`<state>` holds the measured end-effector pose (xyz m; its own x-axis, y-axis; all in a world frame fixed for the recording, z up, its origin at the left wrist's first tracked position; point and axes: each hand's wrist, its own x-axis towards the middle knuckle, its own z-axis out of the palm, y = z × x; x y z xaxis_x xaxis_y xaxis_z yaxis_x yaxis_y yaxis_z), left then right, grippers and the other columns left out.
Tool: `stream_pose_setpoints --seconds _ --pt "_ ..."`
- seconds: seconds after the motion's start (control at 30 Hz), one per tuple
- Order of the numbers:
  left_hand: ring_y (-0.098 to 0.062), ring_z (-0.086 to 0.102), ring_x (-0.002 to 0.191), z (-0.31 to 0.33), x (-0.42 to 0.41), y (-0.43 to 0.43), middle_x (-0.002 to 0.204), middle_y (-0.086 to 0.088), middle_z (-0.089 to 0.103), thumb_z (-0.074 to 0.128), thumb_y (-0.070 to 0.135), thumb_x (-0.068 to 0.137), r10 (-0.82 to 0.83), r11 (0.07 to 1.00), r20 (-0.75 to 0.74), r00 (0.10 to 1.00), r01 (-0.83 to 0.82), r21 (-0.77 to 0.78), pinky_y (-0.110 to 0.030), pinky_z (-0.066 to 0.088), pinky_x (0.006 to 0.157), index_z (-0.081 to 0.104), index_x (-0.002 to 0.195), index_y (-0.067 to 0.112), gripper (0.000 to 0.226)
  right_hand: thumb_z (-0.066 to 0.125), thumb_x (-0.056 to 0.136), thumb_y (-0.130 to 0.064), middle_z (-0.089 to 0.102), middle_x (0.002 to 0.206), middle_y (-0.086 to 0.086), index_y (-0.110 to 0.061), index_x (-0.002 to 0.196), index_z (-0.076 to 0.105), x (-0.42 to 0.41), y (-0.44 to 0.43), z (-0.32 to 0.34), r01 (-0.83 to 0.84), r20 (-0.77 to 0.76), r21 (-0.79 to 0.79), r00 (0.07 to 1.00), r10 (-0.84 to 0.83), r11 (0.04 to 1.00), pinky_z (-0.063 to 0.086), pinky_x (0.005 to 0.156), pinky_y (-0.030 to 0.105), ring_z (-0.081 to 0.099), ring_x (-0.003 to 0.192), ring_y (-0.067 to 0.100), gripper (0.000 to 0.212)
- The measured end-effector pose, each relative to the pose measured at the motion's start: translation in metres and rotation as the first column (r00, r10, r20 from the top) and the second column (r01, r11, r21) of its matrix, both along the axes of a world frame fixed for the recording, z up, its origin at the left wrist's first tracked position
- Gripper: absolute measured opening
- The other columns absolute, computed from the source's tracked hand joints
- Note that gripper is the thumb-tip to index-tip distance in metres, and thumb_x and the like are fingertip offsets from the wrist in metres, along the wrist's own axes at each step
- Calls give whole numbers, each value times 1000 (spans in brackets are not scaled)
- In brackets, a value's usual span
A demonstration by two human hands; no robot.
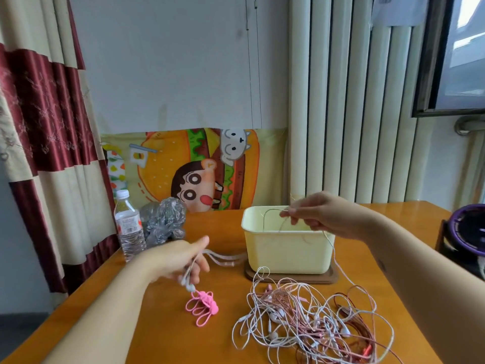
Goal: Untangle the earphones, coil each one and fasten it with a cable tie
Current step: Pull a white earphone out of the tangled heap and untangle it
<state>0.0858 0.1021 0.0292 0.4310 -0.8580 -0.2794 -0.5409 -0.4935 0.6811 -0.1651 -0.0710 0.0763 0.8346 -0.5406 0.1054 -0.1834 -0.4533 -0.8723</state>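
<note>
- right hand (319,214) grip is pinched on a thin pale earphone wire (331,243), fingertips pressed together right over the open top of the yellow tub (288,252); the wire loops at the fingers and trails down the tub's right side toward the pile
- left hand (181,256) is closed round the earbud end of a white earphone (187,282), off to the tub's left, with the buds dangling just below the fingers
- pink cable ties (202,306) sit in a little bunch on the tabletop (162,334), left and in front of the tub, just under those dangling buds
- the big tangle of earphones (312,321) is right in front of the tub, white, pink and dark red wires all knotted up together
- couple of clear cable ties (225,258) lie against the tub's left side, partly behind the left hand
- tub stands on a dark wooden base (291,278)
- further left of the tub there's a water bottle (129,227) standing upright and a crumpled clear plastic bag (164,222) just beside it
- cartoon burger cloth (194,166) hangs on the wall behind the tub
</note>
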Motion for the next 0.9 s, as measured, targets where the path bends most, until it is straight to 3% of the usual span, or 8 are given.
stream_pose_setpoints --seconds 0.07,0.17,0.27,0.33,0.43,0.53,0.67,0.9 --pt "-13 66 90 -4 -6 -4 87 5 72 19 60 95 -59 992 147 987 41 121 -34 43 86 69 102 16 67 55 93 -23 66 74 -12 -20 98 73 7 21 22 -64 -91 -295 995 39 953 36 57 15 47 58 4 18" --pt "-8 62 98 3 -19 -15 105 9 67 19 57 96 -33 988 284 958 73 -133 -33 42 98 63 115 20 61 54 94 -17 70 88 -12 -17 111 69 22 49 43 -188 -200 -559 976 88 808 42 64 5 59 68 -11 23" --pt "-6 64 98 27 -51 -19 103 7 69 24 51 95 -143 836 -58 988 90 -541 -19 48 92 61 117 19 54 58 92 -12 73 94 -1 -13 107 67 37 66 45 -231 -242 -681 967 85 695 46 70 8 65 79 2 18" --pt "-15 67 80 44 -69 -17 80 2 68 29 51 90 -363 808 -332 871 116 -578 -23 52 83 62 108 13 54 63 88 -13 71 90 2 -12 98 62 44 72 45 -173 -180 -722 982 59 669 51 69 16 66 79 12 10" --pt "-10 37 46 55 -80 -12 57 2 36 35 53 88 -403 835 -323 856 199 -513 -26 46 60 67 95 5 58 66 85 -14 63 81 0 -10 96 66 46 73 49 -40 -50 -827 999 -2 562 44 61 17 59 72 16 12" --pt "-7 23 44 60 -78 -6 52 7 25 38 41 96 -352 818 -319 880 124 -561 -22 32 51 63 82 7 44 67 85 -17 61 73 -7 -11 88 69 39 63 52 102 107 -799 994 -26 593 40 57 11 54 63 1 7" --pt "-5 27 44 68 -74 3 52 8 29 39 25 99 -395 734 -383 835 36 -678 -19 37 48 55 80 10 29 64 88 -22 54 66 -16 -14 89 69 36 42 45 284 305 -659 947 -99 696 37 55 6 49 57 -12 9" --pt "-5 30 44 73 -76 8 53 6 36 39 22 99 -426 733 -387 818 60 -678 -20 42 51 57 85 9 26 61 91 -23 50 59 -11 -15 83 65 46 21 17 439 419 -476 875 -243 762 36 50 9 43 51 3 12"
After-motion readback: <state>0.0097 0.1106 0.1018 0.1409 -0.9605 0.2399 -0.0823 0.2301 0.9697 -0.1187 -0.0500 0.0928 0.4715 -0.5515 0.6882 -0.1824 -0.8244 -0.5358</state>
